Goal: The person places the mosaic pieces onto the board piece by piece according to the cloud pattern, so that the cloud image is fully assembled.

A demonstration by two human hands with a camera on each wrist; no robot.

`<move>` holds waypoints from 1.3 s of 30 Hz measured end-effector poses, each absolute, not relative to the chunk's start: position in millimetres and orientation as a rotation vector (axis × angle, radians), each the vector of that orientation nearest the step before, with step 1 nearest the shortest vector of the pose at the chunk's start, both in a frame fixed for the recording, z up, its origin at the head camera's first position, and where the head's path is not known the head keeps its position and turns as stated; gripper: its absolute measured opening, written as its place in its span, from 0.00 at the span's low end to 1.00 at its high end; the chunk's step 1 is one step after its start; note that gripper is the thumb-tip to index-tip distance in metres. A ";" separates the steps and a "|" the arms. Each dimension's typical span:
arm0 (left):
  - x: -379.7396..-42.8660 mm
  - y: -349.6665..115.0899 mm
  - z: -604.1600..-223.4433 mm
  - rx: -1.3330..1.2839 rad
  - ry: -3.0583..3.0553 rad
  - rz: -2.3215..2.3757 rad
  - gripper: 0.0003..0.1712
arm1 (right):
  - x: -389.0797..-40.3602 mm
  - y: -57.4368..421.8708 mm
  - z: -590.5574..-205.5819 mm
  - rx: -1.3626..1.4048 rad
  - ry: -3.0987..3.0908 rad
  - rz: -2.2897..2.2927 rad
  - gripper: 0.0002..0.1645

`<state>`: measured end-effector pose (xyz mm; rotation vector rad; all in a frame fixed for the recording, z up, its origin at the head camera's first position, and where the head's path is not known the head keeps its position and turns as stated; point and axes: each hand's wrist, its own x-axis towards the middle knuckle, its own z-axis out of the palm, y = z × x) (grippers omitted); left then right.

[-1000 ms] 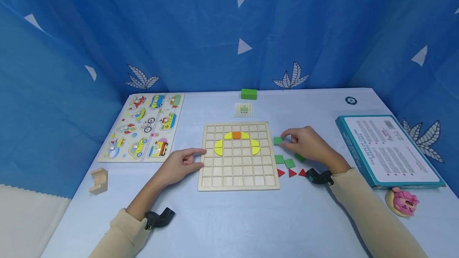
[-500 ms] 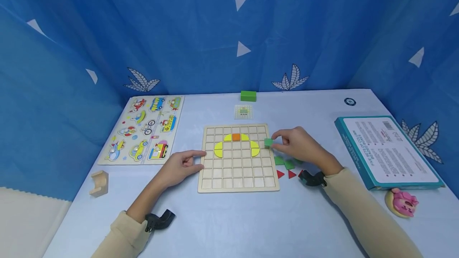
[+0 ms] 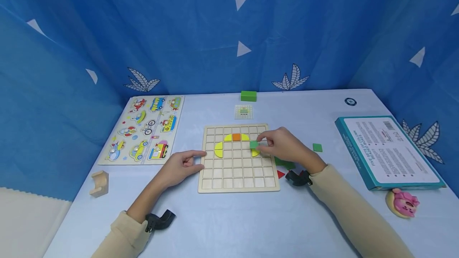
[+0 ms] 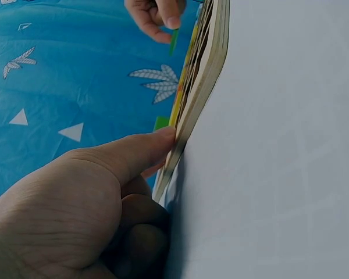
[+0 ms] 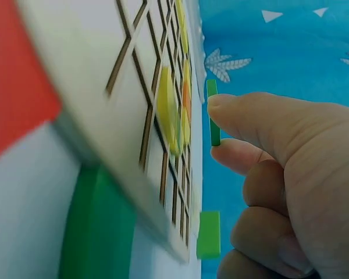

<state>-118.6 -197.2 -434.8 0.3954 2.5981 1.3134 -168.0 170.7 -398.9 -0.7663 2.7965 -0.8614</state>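
Observation:
Between thumb and index finger, my right hand (image 3: 285, 145) pinches a green square tile (image 3: 254, 145) above the right part of the wooden grid board (image 3: 238, 180). In the right wrist view that green tile (image 5: 213, 113) is edge-on, raised off the board. My left hand (image 3: 179, 167) touches the board's left edge with a straight index finger and thumb set apart. Yellow quarter-round tiles (image 3: 218, 150) and an orange square tile (image 3: 236, 137) form an arch in the grid. The right hand partly covers the arch's right side.
Right of the board lie green tiles (image 3: 285, 163), red triangles (image 3: 281, 174) and another green square (image 3: 317, 147). A pattern card (image 3: 244, 112) and green block (image 3: 248, 96) stand behind. Left is a picture puzzle (image 3: 141, 130) and wooden arch (image 3: 99, 183); right, a teal box (image 3: 391, 150) and pink toy (image 3: 404, 203).
My right hand has picked up the green tile from the table and carried it left over the board. The left hand stays at the board's edge.

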 end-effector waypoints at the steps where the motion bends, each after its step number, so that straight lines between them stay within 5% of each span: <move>1: -118.7 -197.1 -434.9 0.395 2.597 1.316 0.21 | -169.2 167.4 -398.9 -0.782 2.793 -0.865 0.15; 39: -120.0 -197.8 -435.4 0.390 2.596 1.305 0.21 | -172.9 93.0 -412.5 -0.786 2.820 -0.921 0.15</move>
